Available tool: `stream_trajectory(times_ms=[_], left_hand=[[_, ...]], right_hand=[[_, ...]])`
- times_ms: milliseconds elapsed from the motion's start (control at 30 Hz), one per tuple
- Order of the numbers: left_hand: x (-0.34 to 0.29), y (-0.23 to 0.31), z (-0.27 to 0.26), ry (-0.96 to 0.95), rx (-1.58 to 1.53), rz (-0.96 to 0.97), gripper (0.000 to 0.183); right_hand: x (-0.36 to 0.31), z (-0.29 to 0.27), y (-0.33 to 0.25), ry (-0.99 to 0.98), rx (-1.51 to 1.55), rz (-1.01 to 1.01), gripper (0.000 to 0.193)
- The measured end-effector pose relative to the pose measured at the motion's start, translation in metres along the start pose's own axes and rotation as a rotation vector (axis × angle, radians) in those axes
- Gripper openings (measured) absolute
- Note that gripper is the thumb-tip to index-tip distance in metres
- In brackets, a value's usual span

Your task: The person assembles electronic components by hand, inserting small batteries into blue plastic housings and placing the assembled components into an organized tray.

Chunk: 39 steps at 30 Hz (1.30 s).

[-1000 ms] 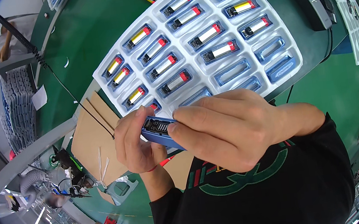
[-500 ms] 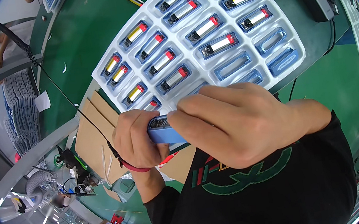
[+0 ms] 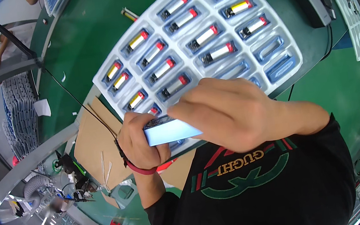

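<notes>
A pale blue, box-like shell (image 3: pixel 171 132) with a dark open upper side is held between my hands. My left hand (image 3: pixel 137 138) is closed round its left end, thumb and fingers wrapped on it. The fingers of my right hand (image 3: pixel 229 113) are bent together over its right part and hide that end. Whether they pinch something small as well, I cannot tell. Just beyond my hands lies a white moulded tray (image 3: pixel 180 38). Its bluish pockets hold several small battery cells (image 3: pixel 204 37) with red ends, some silver and some yellow. A few pockets at the near right hold no cell.
A black power adapter (image 3: pixel 312 4) with cables lies right of the tray. One loose cell (image 3: pixel 130 14) rests on the green surface beyond it. A dark cord (image 3: pixel 70 96) runs down to my left wrist. Cardboard (image 3: pixel 95 154) lies at the left, and another tray (image 3: pixel 358 23) at the far right.
The blue shell has tilted and turned, showing more of its bright side wall. My right hand has shifted slightly up and left. My left hand still grips the shell.
</notes>
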<state>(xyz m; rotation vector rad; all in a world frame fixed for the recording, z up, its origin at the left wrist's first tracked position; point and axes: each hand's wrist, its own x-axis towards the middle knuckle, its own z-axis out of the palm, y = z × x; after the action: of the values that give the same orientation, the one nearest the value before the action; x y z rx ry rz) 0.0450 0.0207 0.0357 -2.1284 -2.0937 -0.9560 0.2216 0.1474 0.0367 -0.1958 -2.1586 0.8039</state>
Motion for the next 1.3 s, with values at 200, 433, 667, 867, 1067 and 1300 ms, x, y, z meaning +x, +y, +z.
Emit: stream_trajectory(times_ms=[200,433,667,867,1067,1300], left_hand=[[0.003,-0.001,0.005,-0.085,-0.194,-0.073,0.018],[0.014,0.005,0.008,-0.094,-0.443,-0.530,0.021],[0.020,0.021,0.014,0.263,-0.990,-0.738,0.026],[0.021,0.029,0.010,0.289,-0.902,-0.698,0.027],[0.015,0.029,0.008,0.250,-0.740,-0.646,0.026],[0.007,0.029,0.004,0.107,-0.696,-0.697,0.028]], right_hand=[[-0.008,0.002,0.012,-0.229,0.347,0.354,0.032],[0.000,0.000,0.023,-0.305,0.422,0.664,0.033],[-0.003,-0.005,0.022,-0.128,1.189,0.680,0.052],[-0.006,-0.006,0.022,-0.084,1.303,0.732,0.043],[-0.006,-0.003,0.026,-0.098,1.399,0.794,0.036],[-0.005,-0.010,0.027,-0.343,1.249,1.010,0.027]])
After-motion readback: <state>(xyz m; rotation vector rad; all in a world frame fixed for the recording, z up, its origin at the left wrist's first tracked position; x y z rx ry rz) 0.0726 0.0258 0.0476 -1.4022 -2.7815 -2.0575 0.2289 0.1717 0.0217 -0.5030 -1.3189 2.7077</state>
